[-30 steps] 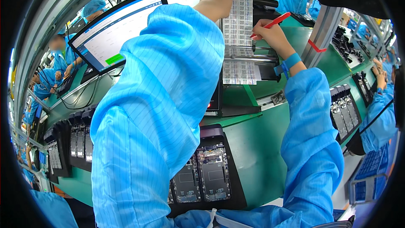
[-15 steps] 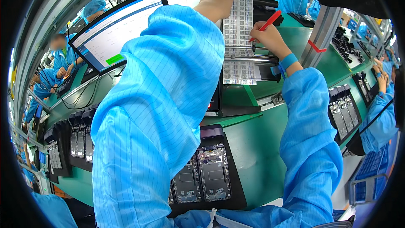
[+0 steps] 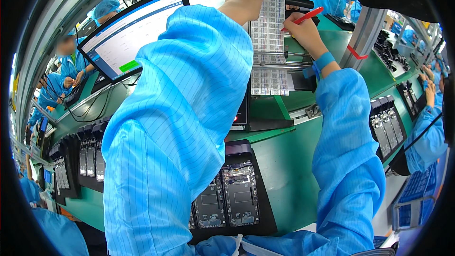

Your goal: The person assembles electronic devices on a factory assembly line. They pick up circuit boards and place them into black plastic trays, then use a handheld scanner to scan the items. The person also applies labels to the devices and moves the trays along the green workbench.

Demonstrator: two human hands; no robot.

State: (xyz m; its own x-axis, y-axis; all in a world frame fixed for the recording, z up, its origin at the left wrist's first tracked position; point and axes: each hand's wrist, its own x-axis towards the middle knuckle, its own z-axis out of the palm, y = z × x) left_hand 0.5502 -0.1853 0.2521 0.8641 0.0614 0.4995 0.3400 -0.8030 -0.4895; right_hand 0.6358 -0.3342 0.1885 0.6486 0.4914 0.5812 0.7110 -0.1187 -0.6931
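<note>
So, progress check from my bench. The label strip (image 3: 267,28) is up ahead of me, past the metal bars (image 3: 296,66), with its near end sticking out on my side of them. Rows of labels fill most of it, so I'd say there's plenty left on there. Whether any are missing from the rows, I honestly can't tell, the print is too small.

My right hand (image 3: 305,31) has a slim red tool (image 3: 310,15) pinched between thumb and fingers, narrow grip, tip right at the strip's right edge. Pen or tweezers? Can't say from this view. I can't make out a label on the tip either, so I wouldn't count one as off. Looks mid-step to me, not finished.

My left hand (image 3: 241,2) is over at the far left edge of the strip, fingers partly stretched out. Can't tell if it's gripping the strip or just resting against it.

As for the phones (image 3: 241,194), they're in the black tray (image 3: 266,211) right in front of me, insides showing, neither hand on them. No cover on the ones I can see, so those look unfinished. Part of that tray is hidden under my left sleeve (image 3: 180,99), so no full count, sorry. The monitor (image 3: 135,33) is lit with a green block near the bottom, but I can't tell what that says about progress.
</note>
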